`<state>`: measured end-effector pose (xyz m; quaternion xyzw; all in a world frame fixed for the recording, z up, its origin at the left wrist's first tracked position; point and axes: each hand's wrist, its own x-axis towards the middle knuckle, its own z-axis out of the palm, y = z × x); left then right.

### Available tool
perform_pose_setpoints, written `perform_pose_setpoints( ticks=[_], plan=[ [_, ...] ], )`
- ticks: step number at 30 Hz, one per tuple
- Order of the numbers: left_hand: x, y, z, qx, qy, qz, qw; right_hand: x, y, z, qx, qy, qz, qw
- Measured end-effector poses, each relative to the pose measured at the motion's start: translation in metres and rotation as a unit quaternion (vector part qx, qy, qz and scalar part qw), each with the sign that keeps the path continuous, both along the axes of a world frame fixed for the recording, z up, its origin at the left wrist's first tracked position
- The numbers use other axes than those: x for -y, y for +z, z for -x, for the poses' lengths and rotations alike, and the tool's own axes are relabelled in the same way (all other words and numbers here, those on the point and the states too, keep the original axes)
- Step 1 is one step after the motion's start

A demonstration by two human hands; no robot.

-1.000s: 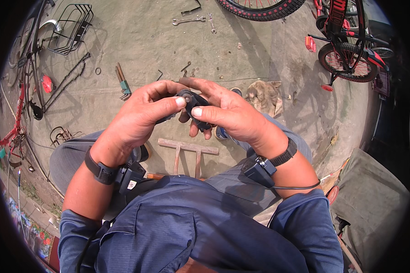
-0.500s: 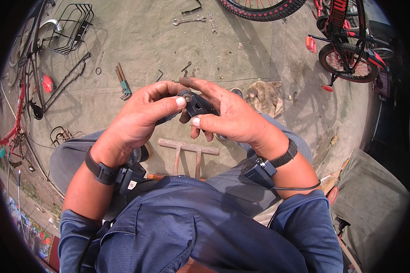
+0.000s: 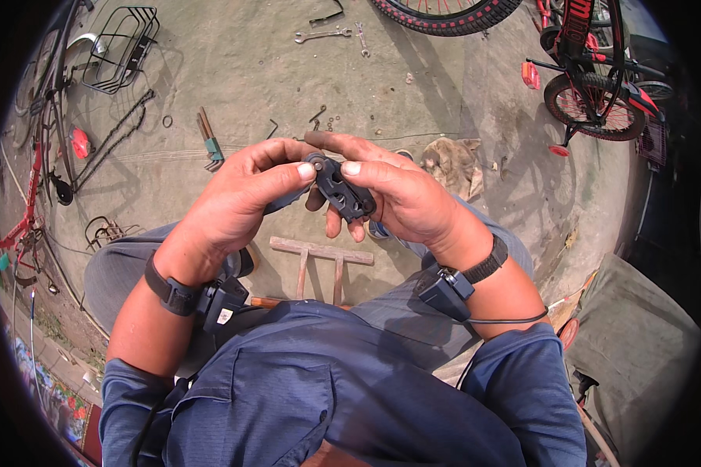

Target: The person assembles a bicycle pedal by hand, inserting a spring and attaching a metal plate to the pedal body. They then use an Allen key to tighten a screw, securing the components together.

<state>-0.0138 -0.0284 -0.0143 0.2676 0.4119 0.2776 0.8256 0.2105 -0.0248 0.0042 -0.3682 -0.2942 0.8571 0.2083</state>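
Note:
Between my two hands is a small black mechanical part (image 3: 343, 188) with cut-outs and a round bolt at its upper left end; its exact kind I cannot make out. My left hand (image 3: 245, 187) pinches the bolt end, thumb on top and fingers curled behind. The thumb of my right hand (image 3: 401, 187) presses on the part's upper right edge. Its index finger reaches across to the left fingertips, and other fingers support the part from below. Beneath the left fingers a dark piece partly shows; whether it is joined to the part I cannot tell.
On the ground ahead lie a hex key set (image 3: 212, 144), wrenches (image 3: 323, 35), a chain (image 3: 117, 144), small bolts (image 3: 318, 117) and a rag (image 3: 452, 165). A red-and-black bicycle (image 3: 592, 93) stands right, a wire basket (image 3: 121, 50) far left. Between my legs is a wooden stool (image 3: 323, 251).
The black part has been turned, so its face with cut-outs now shows more fully. My right thumb has moved up from its lower edge to its upper right edge. My left hand stays nearly still.

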Motion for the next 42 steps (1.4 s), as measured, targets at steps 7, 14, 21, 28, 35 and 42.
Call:
perform_pose_setpoints(
  ticks=[7, 14, 21, 28, 35, 42],
  plan=[
    [-0.001, 0.0, 0.0, 0.004, -0.005, 0.001, 1.0, 0.0, -0.006, 0.0, -0.01, -0.011, 0.019, 1.0],
    [0.0, -0.003, 0.001, 0.0, -0.006, 0.003, 1.0, 0.001, -0.006, 0.0, 0.001, -0.005, 0.024, 1.0],
    [0.001, -0.005, 0.002, -0.01, -0.013, 0.005, 1.0, 0.003, -0.009, 0.003, -0.004, -0.012, 0.033, 0.999],
    [0.001, -0.004, 0.0, -0.015, -0.012, 0.001, 1.0, 0.004, -0.01, 0.004, -0.001, -0.015, 0.033, 0.999],
    [0.003, -0.006, -0.002, -0.025, -0.011, 0.001, 1.0, 0.006, -0.013, 0.003, -0.006, -0.023, 0.04, 0.999],
    [0.006, -0.008, -0.004, -0.026, -0.002, 0.002, 1.0, 0.008, -0.016, 0.003, -0.005, -0.025, 0.04, 0.999]
  ],
)
